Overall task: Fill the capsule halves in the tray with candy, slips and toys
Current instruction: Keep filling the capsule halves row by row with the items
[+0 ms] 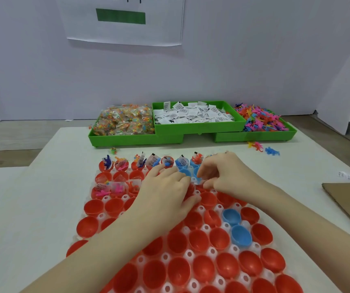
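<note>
A white tray [189, 253] holds several red capsule halves [201, 269] and a few blue ones [240, 235]. The far row [140, 162] and some left-hand halves [117, 187] hold candy, slips and toys; the near halves are hollow. My left hand [165, 189] lies palm-down over the middle halves with its fingers fairly straight. My right hand [227, 172] hovers beside it, fingers curled down at a blue half [184, 172]; what they hold is hidden. Three green bins stand behind: candy packets [123, 121], paper slips [195, 115], small plastic toys [260, 121].
A few loose toys [272, 150] and one candy packet [113, 150] lie on the white table between bins and tray. A cardboard sheet [347, 199] lies at the right edge. A white wall with a paper notice [123, 20] rises behind the bins.
</note>
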`<action>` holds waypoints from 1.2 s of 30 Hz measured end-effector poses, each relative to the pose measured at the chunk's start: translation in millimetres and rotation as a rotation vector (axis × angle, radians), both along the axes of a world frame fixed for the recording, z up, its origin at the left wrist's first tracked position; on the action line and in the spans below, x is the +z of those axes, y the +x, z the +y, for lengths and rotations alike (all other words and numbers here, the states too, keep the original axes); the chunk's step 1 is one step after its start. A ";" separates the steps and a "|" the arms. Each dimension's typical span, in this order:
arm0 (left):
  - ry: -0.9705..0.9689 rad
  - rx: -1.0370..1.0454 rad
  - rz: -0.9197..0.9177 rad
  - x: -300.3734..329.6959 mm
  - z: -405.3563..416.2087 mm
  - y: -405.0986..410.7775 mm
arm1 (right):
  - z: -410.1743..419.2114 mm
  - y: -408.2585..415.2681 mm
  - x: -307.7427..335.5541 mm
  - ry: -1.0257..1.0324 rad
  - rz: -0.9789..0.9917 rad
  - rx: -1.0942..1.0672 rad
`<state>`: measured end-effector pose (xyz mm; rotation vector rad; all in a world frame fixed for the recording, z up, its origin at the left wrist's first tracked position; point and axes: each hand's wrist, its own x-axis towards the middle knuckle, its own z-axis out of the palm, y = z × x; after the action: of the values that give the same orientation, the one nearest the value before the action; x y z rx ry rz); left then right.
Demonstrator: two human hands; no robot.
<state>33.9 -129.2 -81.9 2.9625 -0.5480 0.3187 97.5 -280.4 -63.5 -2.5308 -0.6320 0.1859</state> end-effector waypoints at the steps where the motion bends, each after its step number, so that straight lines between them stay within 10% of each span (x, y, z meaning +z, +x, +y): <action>1: 0.023 0.008 -0.019 0.1 -0.9 -1.7 | 0.7 1.0 0.8 -0.013 0.005 -0.011; 16: 0.079 0.045 -0.102 -9.0 -3.6 -3.7 | -5.9 3.6 0.1 -0.060 -0.090 0.057; 24: 0.093 0.018 -0.172 -15.2 -0.8 0.1 | 3.1 0.4 -7.1 -0.461 -0.327 0.323; 36: -0.129 0.033 -0.357 -2.1 12.4 7.2 | -17.9 8.8 0.9 0.097 -0.133 0.054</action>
<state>41.1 -116.8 -84.0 2.8036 -0.4908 0.8616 106.3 -298.3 -62.6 -2.4483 -0.7439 0.0057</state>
